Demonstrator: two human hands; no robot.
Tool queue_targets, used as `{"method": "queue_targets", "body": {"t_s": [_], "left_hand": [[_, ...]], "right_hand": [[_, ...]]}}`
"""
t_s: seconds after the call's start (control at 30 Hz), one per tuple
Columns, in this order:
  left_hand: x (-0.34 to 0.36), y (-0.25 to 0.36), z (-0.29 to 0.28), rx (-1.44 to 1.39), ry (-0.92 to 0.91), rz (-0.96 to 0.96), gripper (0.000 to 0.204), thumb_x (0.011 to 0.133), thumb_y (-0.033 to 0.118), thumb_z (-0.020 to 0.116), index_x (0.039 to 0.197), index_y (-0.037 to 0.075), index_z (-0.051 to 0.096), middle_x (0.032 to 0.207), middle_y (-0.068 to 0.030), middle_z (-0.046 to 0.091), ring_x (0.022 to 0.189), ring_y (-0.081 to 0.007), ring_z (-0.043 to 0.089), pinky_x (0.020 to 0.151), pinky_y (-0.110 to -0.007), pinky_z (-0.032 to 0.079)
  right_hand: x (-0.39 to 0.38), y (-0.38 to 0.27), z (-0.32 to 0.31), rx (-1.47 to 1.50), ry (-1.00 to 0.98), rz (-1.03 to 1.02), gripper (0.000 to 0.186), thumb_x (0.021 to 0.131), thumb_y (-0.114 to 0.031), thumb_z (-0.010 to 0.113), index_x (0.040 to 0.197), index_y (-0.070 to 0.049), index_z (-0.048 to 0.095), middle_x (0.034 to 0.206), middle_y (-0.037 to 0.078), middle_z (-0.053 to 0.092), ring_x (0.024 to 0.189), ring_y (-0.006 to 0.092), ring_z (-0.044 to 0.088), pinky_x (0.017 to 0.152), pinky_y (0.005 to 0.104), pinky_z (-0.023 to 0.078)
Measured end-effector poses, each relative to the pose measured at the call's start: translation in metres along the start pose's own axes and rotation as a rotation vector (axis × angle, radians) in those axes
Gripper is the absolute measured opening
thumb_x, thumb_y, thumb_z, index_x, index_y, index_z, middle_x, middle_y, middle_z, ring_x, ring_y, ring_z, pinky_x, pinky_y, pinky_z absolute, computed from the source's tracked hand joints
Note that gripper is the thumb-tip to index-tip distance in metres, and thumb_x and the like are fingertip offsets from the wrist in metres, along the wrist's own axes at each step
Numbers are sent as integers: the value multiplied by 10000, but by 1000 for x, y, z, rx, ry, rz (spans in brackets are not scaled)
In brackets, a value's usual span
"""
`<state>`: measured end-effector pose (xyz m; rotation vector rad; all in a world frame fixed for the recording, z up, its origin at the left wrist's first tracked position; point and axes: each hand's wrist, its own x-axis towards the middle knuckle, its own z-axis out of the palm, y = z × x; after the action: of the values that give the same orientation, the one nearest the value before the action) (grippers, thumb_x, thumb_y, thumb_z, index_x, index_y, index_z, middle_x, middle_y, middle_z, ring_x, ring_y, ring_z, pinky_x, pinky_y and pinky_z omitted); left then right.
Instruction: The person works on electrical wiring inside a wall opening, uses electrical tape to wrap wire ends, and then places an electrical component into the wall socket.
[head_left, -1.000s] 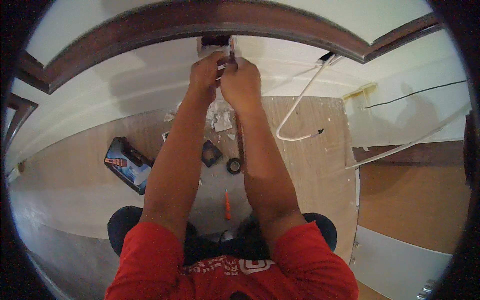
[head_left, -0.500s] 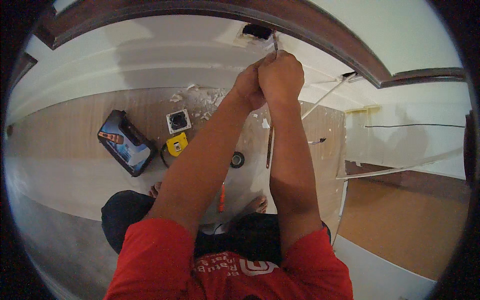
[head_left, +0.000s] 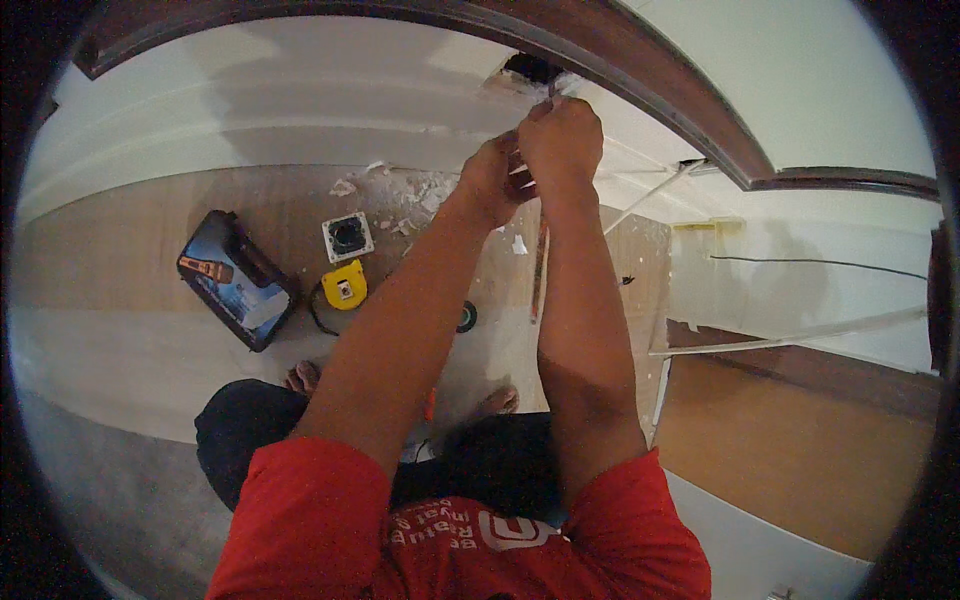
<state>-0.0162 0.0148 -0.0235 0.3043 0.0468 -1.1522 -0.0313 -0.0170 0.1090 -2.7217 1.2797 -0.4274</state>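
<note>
Both my arms reach forward to the wall, where a rough-edged dark rectangular hole (head_left: 530, 68) is cut. My right hand (head_left: 562, 140) is closed round a thin metal tool (head_left: 551, 90); only its narrow shaft shows, pointing at the hole's lower right corner. Its handle is hidden in my fist, so its kind cannot be told. My left hand (head_left: 490, 182) presses close against the right one with its fingers curled; what they grip is hidden. White chips of plaster (head_left: 428, 190) lie scattered on the floor below the hole.
On the floor at left lie a dark case (head_left: 235, 282), a white square frame with a black centre (head_left: 348, 237) and a yellow tape measure (head_left: 345, 285). A black tape roll (head_left: 467, 316) peeks past my left forearm. White conduit (head_left: 650, 200) slants at right; dark wooden trim (head_left: 690, 90) overhangs the wall.
My hands stay at the hole, and less of the tool's shaft shows. Gaps now show between my left fingers. The floor objects have shifted slightly left in view.
</note>
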Motion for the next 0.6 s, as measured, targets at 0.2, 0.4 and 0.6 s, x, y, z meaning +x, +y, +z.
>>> {"method": "queue_targets", "body": {"t_s": [0.2, 0.4, 0.6], "left_hand": [[-14, 6, 22, -10, 175, -28, 347, 967, 276, 486, 1264, 97, 498, 1040, -66, 580, 906, -228, 582, 747, -379, 508], [-13, 14, 10, -32, 251, 13, 336, 955, 257, 503, 1251, 98, 492, 1063, -87, 561, 903, -245, 578, 750, -391, 506], [-4, 19, -5, -48, 234, 48, 355, 945, 252, 515, 1257, 86, 482, 1044, -103, 563, 920, -260, 589, 764, -414, 524]], "right_hand": [[9, 19, 11, 18, 60, -66, 223, 778, -194, 618, 822, 13, 686, 859, 231, 685, 813, 386, 673, 745, 453, 539], [1, 10, 17, -2, 57, -160, 236, 791, -200, 614, 837, 19, 690, 870, 233, 678, 846, 386, 666, 767, 453, 535], [-3, 0, 19, 167, 34, -96, 222, 837, -147, 569, 811, 44, 679, 825, 276, 655, 793, 408, 659, 758, 452, 518]]}}
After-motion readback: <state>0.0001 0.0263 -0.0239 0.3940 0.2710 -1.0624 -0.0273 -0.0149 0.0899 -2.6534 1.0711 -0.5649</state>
